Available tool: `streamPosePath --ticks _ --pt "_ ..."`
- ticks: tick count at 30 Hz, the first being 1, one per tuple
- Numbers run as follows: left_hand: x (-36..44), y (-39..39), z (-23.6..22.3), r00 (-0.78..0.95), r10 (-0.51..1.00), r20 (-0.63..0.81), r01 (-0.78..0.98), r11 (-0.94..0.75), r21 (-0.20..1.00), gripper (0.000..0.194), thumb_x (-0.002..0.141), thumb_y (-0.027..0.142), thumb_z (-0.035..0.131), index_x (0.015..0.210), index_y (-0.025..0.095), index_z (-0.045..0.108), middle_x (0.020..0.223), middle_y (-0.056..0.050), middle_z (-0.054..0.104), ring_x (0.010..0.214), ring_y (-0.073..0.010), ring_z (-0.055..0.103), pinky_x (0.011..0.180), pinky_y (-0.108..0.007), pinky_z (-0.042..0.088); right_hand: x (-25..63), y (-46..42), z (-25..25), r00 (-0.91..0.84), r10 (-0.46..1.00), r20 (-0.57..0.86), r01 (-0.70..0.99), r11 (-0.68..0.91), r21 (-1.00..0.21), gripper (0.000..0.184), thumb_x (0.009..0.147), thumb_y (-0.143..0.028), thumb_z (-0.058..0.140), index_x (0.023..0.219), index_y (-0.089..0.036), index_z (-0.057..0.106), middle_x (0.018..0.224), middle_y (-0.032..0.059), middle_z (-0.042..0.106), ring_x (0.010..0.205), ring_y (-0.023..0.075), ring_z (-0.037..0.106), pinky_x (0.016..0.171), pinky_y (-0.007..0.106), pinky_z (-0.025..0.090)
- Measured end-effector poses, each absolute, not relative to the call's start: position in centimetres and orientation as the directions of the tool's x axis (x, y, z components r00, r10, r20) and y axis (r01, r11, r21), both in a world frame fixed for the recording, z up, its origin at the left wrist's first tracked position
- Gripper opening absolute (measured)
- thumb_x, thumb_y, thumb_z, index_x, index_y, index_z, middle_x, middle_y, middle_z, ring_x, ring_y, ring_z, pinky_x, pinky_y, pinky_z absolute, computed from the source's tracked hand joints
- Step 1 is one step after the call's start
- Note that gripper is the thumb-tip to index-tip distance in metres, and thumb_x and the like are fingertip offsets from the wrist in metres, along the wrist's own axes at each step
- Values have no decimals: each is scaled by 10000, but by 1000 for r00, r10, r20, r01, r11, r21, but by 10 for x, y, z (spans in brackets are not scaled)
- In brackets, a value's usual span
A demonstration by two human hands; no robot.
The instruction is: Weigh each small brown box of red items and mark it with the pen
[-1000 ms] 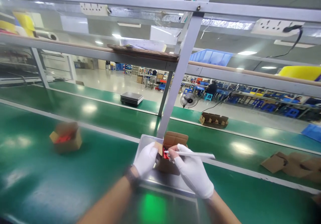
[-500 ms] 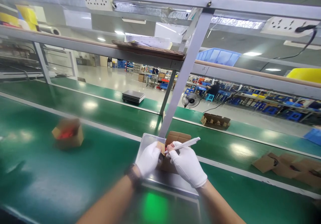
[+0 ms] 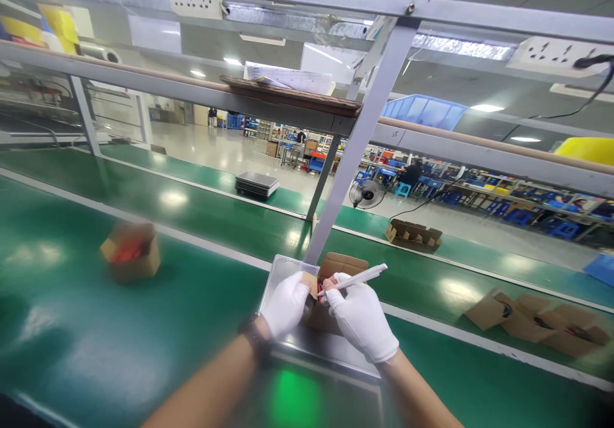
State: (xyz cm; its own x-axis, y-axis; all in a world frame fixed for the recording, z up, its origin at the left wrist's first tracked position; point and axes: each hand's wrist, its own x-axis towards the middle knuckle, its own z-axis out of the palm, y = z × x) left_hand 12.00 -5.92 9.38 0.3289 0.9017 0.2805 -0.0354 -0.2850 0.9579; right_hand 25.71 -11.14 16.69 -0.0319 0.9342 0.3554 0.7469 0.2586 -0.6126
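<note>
An open brown cardboard box (image 3: 343, 264) stands on a scale's silver weighing plate (image 3: 279, 267), right in front of me. My left hand (image 3: 286, 306), in a white glove with bare fingertips, is closed on the box's left flap. A white pen (image 3: 361, 277) is pinched in my right hand (image 3: 362, 316), gloved likewise, its tip pointing left near that flap. Something red and dark shows between my hands; my fingers cover most of it. The scale's green display (image 3: 295, 397) glows blurred below my wrists.
Another open box (image 3: 130, 254) with red contents sits at left on the green surface. Several open boxes (image 3: 532, 319) are on the green belt at right. Beyond stand a second scale (image 3: 257, 184) and a divided carton (image 3: 413, 233). A metal post (image 3: 357, 134) rises just past my box.
The open boxes at right have shifted left along the belt. My view has turned slightly. Both hands keep nearly the same hold on the box and the pen.
</note>
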Motion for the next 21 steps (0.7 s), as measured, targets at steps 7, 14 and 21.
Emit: streamPosePath --ticks 7,14,21 --pt "120 -60 94 331 900 283 -39 -286 957 309 894 405 343 788 159 498 683 -29 544 590 -152 483 586 -278 381 260 -109 164 -20 932 361 738 258 -624 317 889 -378 428 661 -203 560 632 20 626 618 196 591 597 278 429" --pt "121 -63 99 321 900 295 -25 -303 953 310 894 404 351 756 164 488 690 -30 541 627 -159 484 609 -277 374 261 -110 162 -37 934 356 686 283 -671 331 895 -445 438 694 -207 550 662 28 635 635 206 608 557 277 444" --pt "121 -64 101 317 892 322 -30 -330 944 293 892 387 347 747 170 479 723 -30 547 661 -164 483 641 -283 377 260 -110 162 -30 935 354 684 278 -675 332 889 -460 447 701 -209 555 672 33 645 619 213 608 531 280 436"
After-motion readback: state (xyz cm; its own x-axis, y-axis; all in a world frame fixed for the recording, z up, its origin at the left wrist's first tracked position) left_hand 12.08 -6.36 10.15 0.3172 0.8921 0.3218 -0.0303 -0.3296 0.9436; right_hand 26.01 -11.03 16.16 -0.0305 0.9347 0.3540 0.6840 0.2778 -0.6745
